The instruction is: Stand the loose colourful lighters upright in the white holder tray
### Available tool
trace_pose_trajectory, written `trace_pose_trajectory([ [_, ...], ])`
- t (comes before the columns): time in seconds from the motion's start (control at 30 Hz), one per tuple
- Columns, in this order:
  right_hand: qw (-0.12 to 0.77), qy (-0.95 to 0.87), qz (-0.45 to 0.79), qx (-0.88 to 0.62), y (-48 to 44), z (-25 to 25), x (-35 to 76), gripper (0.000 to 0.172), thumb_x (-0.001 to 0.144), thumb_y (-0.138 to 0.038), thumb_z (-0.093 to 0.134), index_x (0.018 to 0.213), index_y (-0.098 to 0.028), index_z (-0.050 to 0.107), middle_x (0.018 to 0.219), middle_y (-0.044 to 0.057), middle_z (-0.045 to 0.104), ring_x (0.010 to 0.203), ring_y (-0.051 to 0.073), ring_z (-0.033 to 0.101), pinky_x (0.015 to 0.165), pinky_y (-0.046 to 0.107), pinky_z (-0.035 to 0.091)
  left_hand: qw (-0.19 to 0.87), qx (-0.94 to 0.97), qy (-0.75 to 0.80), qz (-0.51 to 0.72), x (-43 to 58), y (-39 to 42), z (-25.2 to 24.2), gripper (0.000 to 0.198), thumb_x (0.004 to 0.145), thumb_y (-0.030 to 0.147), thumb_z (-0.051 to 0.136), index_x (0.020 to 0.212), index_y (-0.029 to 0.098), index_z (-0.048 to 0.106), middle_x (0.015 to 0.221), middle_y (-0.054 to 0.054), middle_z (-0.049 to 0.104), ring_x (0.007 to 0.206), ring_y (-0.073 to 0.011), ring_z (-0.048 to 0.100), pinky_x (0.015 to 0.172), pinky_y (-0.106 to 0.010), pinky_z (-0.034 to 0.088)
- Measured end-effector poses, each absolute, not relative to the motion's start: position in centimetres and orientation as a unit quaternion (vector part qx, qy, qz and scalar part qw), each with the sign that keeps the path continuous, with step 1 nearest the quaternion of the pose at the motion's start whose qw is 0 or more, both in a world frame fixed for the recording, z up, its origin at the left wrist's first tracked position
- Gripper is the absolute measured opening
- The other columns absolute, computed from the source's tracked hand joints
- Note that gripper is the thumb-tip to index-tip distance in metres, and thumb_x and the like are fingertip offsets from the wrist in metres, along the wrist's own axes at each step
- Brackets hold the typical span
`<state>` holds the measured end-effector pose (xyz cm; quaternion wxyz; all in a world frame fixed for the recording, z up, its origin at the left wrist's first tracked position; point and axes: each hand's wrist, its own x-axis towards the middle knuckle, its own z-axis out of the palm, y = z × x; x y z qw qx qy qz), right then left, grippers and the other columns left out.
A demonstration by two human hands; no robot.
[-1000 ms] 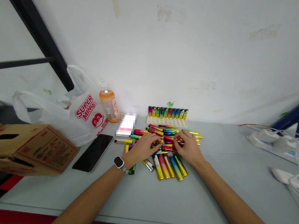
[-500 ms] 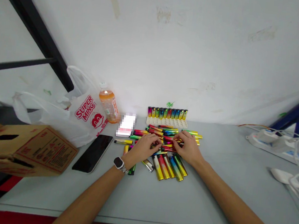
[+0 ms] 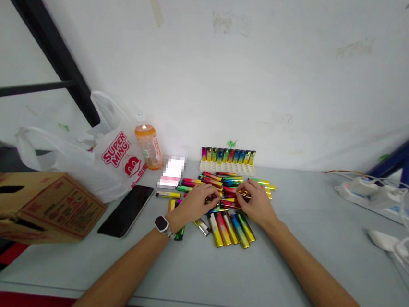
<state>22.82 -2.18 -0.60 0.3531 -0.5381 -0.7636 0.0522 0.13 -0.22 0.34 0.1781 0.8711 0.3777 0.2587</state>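
Note:
Many metallic, multicoloured lighters (image 3: 225, 228) lie in a loose pile on the grey table, some side by side at its near edge. Over the pile's left part is my left hand (image 3: 200, 201), its fingers curled and the thumb close to the index finger; what they hold, if anything, is too small to make out. My right hand (image 3: 256, 202) is bent over the right part, with thumb and fingertips closed on a lighter among the others. Behind the pile, a cream tray with holes (image 3: 227, 168) has a row of upright lighters (image 3: 230, 156) along its back.
On the left are a phone (image 3: 126, 211), a cardboard box (image 3: 58, 207), a white plastic bag (image 3: 98, 162), an orange drink bottle (image 3: 149, 143) and a small white pack (image 3: 172, 172). A power strip (image 3: 384, 202) with cables lies at the right. The wall stands close behind the tray.
The whole view has shifted very slightly. Both hands stay in nearly the same place over the pile, and the tray and lighters look unchanged.

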Motion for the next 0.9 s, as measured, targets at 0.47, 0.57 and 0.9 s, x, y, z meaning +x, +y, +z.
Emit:
trace_pose_trajectory([
  [0.47,0.358,-0.763,0.058,-0.535,-2.1,-0.67,22.82,0.006,0.087,-0.02,0.057,0.083,-0.022,0.062,0.086,0.004,0.06,0.088,0.022,0.059,0.08,0.035,0.044,0.177,0.87,0.375,0.265,0.04,-0.18,0.2,0.015,0.095,0.029,0.055,0.088,0.02,0.066,0.093,-0.004,0.067,0.09,-0.0197,0.06,0.08,-0.033,0.047],
  [0.57,0.355,-0.763,0.057,-0.537,-2.08,-0.68,22.83,0.007,0.088,-0.02,0.057,0.083,-0.022,0.062,0.087,0.004,0.061,0.089,0.022,0.059,0.082,0.036,0.044,0.173,0.871,0.378,0.264,0.04,-0.19,0.18,0.016,0.095,0.03,0.055,0.089,0.02,0.066,0.094,-0.004,0.068,0.091,-0.0199,0.061,0.081,-0.033,0.047],
  [0.9,0.358,-0.762,0.061,-0.536,-2.1,-0.62,22.85,0.007,0.087,-0.02,0.057,0.084,-0.022,0.063,0.088,0.005,0.061,0.087,0.022,0.059,0.08,0.035,0.044,0.175,0.873,0.37,0.265,0.06,-0.17,0.12,0.016,0.095,0.03,0.054,0.089,0.02,0.066,0.095,-0.005,0.069,0.093,-0.0202,0.062,0.083,-0.034,0.048],
])
